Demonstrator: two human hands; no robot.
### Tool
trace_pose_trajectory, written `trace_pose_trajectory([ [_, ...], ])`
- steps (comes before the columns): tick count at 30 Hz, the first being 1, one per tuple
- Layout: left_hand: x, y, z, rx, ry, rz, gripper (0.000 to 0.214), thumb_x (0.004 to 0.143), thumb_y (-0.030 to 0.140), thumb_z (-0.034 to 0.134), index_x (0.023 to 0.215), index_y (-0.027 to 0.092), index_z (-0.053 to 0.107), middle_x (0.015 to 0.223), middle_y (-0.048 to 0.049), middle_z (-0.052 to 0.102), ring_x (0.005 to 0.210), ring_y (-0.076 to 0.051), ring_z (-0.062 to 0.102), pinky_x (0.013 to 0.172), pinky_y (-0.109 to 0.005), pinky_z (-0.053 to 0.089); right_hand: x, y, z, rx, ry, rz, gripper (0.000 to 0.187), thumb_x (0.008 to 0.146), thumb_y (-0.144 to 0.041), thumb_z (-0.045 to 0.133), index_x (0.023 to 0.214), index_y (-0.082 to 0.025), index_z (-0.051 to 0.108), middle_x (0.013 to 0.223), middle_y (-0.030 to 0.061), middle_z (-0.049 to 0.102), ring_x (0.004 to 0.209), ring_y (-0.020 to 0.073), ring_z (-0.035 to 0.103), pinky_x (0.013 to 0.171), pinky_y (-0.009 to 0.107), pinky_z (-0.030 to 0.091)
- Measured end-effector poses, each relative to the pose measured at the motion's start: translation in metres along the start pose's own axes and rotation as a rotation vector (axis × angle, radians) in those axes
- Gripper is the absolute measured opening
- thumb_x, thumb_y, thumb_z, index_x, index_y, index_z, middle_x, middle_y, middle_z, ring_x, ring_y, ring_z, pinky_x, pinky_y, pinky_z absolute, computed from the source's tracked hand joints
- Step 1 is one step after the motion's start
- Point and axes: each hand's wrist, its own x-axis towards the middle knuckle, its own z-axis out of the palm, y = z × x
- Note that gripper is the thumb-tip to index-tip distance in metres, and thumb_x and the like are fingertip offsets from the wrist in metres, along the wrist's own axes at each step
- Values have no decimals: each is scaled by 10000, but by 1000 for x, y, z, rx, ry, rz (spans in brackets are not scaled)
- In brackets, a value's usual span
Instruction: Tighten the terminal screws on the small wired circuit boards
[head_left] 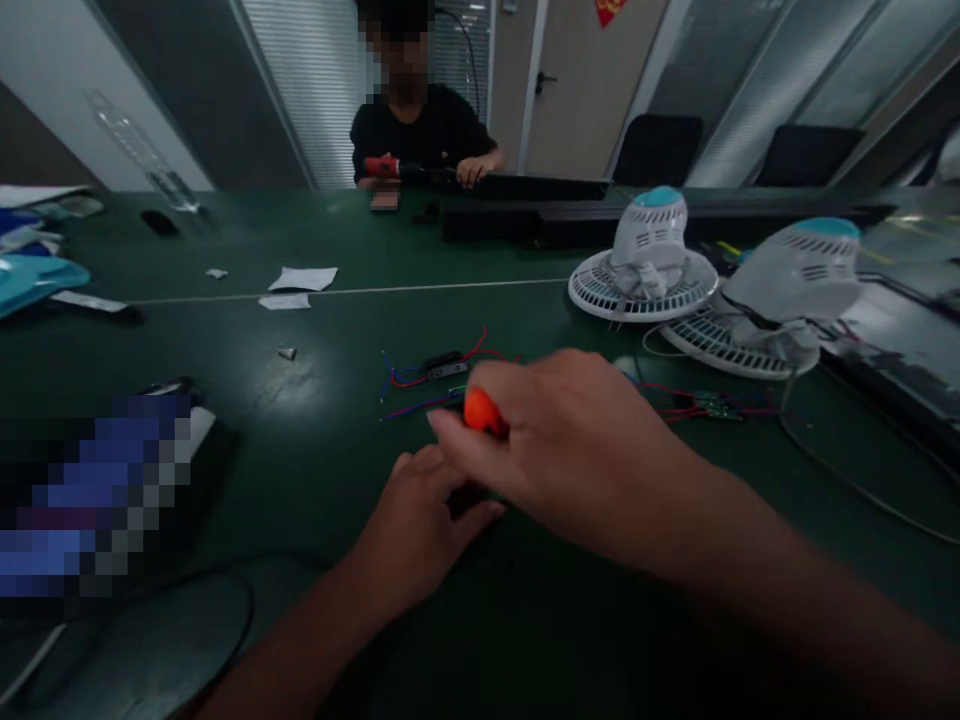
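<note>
Orange handle (484, 411), gripped in the right hand (559, 430), over the table (322, 450), well short of its far edge; working end hidden. Left hand (420, 525) is just below, on the side away from that edge, thumb and fingers curved; cannot tell whether it holds anything.

Risk 1: if the hidden end is sharp and slips, the left fingers would probably take it. Cause: hands crowded, contact point masked.

Risk 2: a knuckle pushed toward the far edge could snag leads of the small module (448, 370), straining its joints.

Risk 3: circuit boards (712, 403), toward the right edge, could be dragged by their wires likewise.
</note>
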Motion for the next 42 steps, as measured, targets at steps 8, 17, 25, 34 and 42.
trace_pose_trajectory([
  [8, 4, 0, -8, 21, -110, -1, 147, 766, 323, 571, 847, 225, 645, 848, 7, 631, 788, -177, 580, 755, -358, 416, -4, 17, -6, 26, -9, -94, 295, 828, -398, 424, 645, -190, 526, 521, -61, 396, 444, 70, 372, 459, 229, 190],
  [17, 3, -1, -9, -101, -143, -49, 148, 772, 303, 552, 866, 231, 640, 961, -4, 656, 872, -183, 606, 802, -341, 443, -11, 8, -15, 94, -58, -134, 157, 823, -293, 485, 699, -201, 506, 522, -75, 408, 440, 80, 351, 430, 247, 209],
  [25, 3, 1, -9, -97, -117, -72, 147, 764, 319, 570, 843, 233, 660, 975, -7, 652, 876, -182, 602, 818, -348, 447, -10, 12, -17, 123, -91, -169, 145, 799, -312, 513, 718, -192, 513, 540, -75, 400, 442, 69, 336, 430, 239, 213],
  [34, 4, 4, -12, -48, -111, -44, 146, 760, 304, 584, 825, 198, 658, 881, -11, 645, 781, -150, 603, 710, -281, 471, -9, 2, -4, 122, 96, -36, 431, 847, -444, 371, 498, -196, 425, 458, -57, 335, 419, 73, 301, 442, 249, 176],
  [42, 6, 3, -11, 21, -138, -23, 169, 760, 334, 579, 841, 217, 670, 836, -2, 627, 720, -144, 593, 685, -288, 462, -2, 6, -1, 67, 75, -24, 275, 825, -358, 446, 633, -186, 541, 526, -42, 431, 457, 93, 350, 452, 246, 208],
])
